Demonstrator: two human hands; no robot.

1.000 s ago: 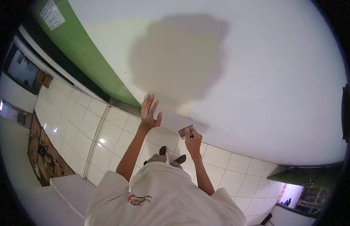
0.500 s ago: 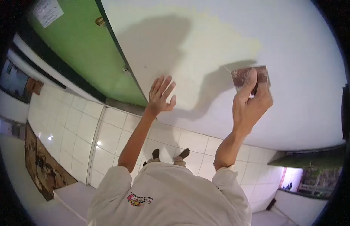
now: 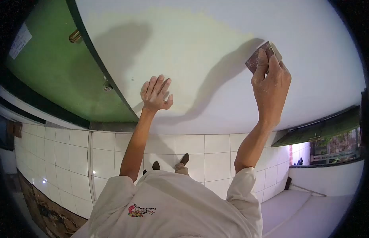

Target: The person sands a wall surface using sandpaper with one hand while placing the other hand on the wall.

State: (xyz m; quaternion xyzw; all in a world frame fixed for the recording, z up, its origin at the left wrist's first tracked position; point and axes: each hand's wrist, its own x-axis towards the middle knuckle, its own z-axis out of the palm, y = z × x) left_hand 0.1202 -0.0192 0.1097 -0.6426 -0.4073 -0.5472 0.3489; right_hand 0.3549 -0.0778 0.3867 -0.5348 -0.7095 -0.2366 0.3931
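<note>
My right hand (image 3: 272,81) grips a dusty reddish-brown piece of sandpaper (image 3: 255,59), thumb on its near face and fingers behind, up at the right of the white wall (image 3: 216,23). A pale edge shows behind the sheet; whether it wraps a block I cannot tell. White dust coats the fingers and knuckles. Lower and to the left, my left hand (image 3: 156,96) is spread open against the wall, holding nothing. A yellowish patch (image 3: 180,43) covers the wall between and above both hands, crossed by shadows of my head and right arm.
Left of the wall stands a green door (image 3: 45,71) with a brass handle (image 3: 75,36) and a paper sheet (image 3: 21,41). Pale tiles (image 3: 190,142) cover the floor under my feet. An open green shutter (image 3: 319,127) and a window (image 3: 335,146) are at the lower right.
The sandpaper has moved up the wall in my right hand and tilted. My view has turned, shifting the door leftward. My left hand stays spread at the wall.
</note>
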